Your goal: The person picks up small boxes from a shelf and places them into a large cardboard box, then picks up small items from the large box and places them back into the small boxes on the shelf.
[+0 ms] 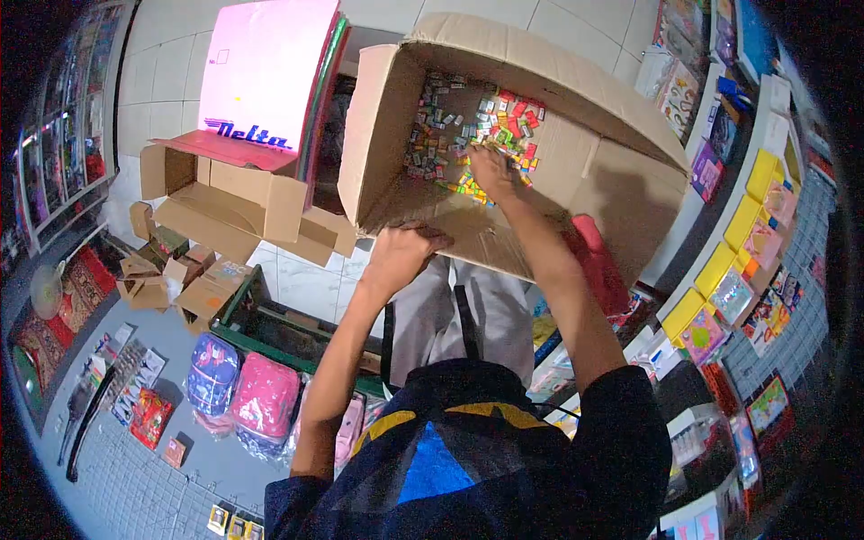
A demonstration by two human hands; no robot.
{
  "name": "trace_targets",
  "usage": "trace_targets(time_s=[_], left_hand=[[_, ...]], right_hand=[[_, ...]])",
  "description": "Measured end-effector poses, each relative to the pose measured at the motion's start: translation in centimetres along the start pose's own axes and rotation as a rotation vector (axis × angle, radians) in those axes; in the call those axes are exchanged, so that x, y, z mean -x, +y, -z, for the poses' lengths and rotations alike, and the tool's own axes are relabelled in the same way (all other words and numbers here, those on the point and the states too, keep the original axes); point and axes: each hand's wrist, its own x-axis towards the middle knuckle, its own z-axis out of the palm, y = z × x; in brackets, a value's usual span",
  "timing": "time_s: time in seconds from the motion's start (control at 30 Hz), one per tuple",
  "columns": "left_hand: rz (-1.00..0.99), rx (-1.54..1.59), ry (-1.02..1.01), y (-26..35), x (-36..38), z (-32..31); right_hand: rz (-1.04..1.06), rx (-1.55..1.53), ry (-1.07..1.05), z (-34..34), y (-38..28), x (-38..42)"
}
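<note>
A large open cardboard box (378, 135) stands in front of me, tilted in view. Small colourful blocks (513, 117) lie scattered on its floor: red, yellow and green ones to the right, greyer ones to the left. My right hand (493, 173) reaches inside, its curled fingers down among the blocks; whatever they pinch is hidden. At the box's near left corner, my left hand (402, 256) is closed over the rim.
Left of the box are a smaller open carton (225, 202) and a large pink folder-like sheet (261, 76). Wrapped backpacks (265, 396) lie lower left. A red bundle (594, 265) is by my right forearm. Shelves with yellow bins (742, 211) line the right side.
</note>
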Motion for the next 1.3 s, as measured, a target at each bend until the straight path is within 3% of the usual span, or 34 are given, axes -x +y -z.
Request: trace_targets(time_s=[0.03, 0.13, 0.23, 0.37, 0.47, 0.5, 0.7, 0.8, 0.9, 0.97, 1.1, 1.17, 1.27, 1.3], left_hand=[[-0.001, 0.009, 0.0, 0.0, 0.1, 0.0], [0.0, 0.05, 0.026, 0.0, 0.0, -0.4], [-0.002, 0.074, 0.05, 0.0, 0.0, -0.6], [-0.019, 0.088, 0.078, 0.1, 0.2, 0.1], [0.012, -0.025, -0.044, 0.0, 0.2, 0.0], [0.011, -0.012, -0.034, 0.0, 0.2, -0.1], [-0.013, 0.02, 0.014, 0.0, 0.2, -0.2], [-0.009, 0.01, 0.002, 0.0, 0.2, -0.2], [-0.043, 0.005, 0.067, 0.1, 0.2, 0.1], [-0.056, 0.023, 0.105, 0.2, 0.5, 0.2], [0.014, -0.03, -0.024, 0.6, 0.7, 0.4], [0.05, 0.015, -0.066, 1.0, 0.8, 1.0], [-0.15, -0.081, 0.08, -0.1, 0.7, -1.2], [-0.158, 0.179, -0.02, -0.3, 0.7, -1.0]], right_hand=[[-0.06, -0.008, -0.025, -0.9, -0.5, -0.1], [0.039, 0.107, 0.277, -2.9, -0.8, 0.4], [-0.032, 0.262, 0.113, -2.6, -1.5, 0.8], [-0.214, 0.352, 0.06, -1.7, -1.4, 0.9], [-0.197, 0.374, 0.265, -1.3, -1.0, 1.6], [-0.223, 0.24, 0.01, -0.9, -0.5, 1.7], [-0.021, 0.167, 0.112, -3.0, 1.7, 3.0], [-0.148, -0.019, -0.267, 0.7, 0.4, 3.3], [0.151, -0.201, -0.24, 1.0, 1.0, 3.9], [0.133, -0.208, -0.211, 0.1, 1.3, 4.0], [0.029, -0.294, -0.046, 1.1, 1.3, 5.1], [-0.111, -0.446, -0.011, 1.6, 1.6, 4.7], [-0.193, -0.815, 0.174, 2.6, 1.8, 4.2], [-0.162, -0.976, 0.221, 2.6, 2.1, 3.9]])
